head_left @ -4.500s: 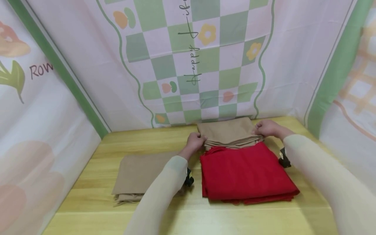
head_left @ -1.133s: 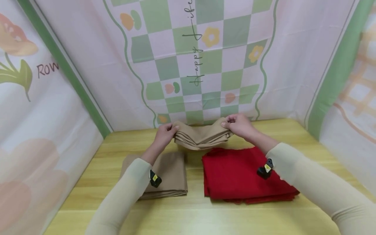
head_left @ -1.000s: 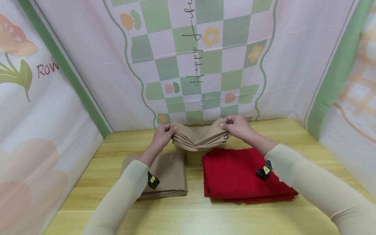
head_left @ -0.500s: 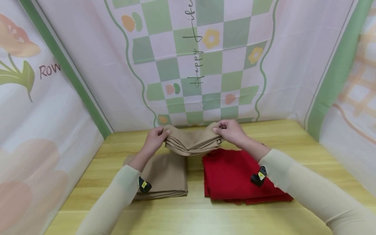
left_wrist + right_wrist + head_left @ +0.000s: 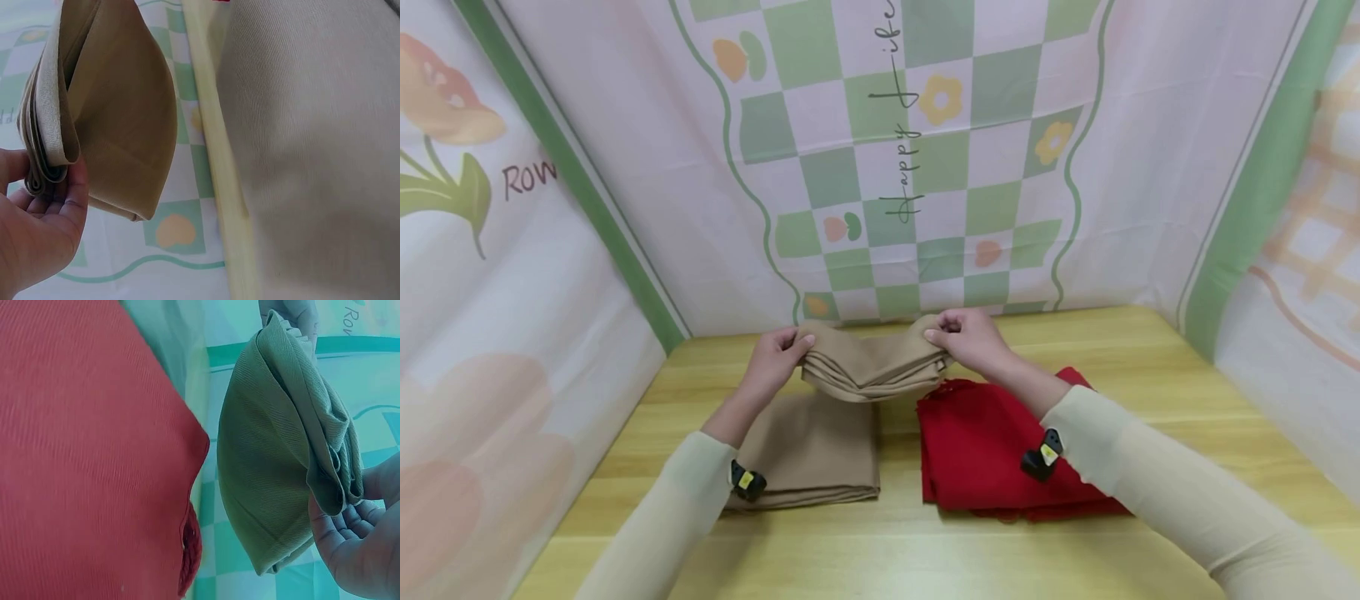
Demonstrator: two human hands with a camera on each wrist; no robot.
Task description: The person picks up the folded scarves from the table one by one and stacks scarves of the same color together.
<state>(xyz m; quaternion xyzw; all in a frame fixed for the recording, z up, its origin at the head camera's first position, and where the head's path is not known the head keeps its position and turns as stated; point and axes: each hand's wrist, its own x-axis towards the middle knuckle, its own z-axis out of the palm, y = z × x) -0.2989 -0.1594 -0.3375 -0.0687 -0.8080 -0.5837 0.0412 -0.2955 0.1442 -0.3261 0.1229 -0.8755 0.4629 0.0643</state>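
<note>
Between my two hands hangs a folded beige cloth point(image 5: 865, 367), sagging in the middle with several layers showing along its near edge. My left hand point(image 5: 772, 358) pinches its left end, thumb on top and fingers beneath. At the other end, my right hand point(image 5: 973, 340) grips the layers the same way; the right wrist view shows the fingers point(image 5: 350, 528) curled under the fold. A second folded beige cloth point(image 5: 823, 450) lies on the table just in front of the held one, partly covered by my left forearm. To its right lies a folded red cloth point(image 5: 985, 450), overlapped by my right sleeve.
The wooden table point(image 5: 895, 550) runs back to a printed checkered curtain point(image 5: 887, 208). Curtains also close off the left side point(image 5: 512, 333) and right side point(image 5: 1300, 275). Each wrist carries a small black camera, such as the left one point(image 5: 747, 481).
The beige cloth lay behind the red cloth; both hands have since lifted it and carried it left, behind and slightly over the other beige cloth. The last second shows a continued leftward, nearer drift.
</note>
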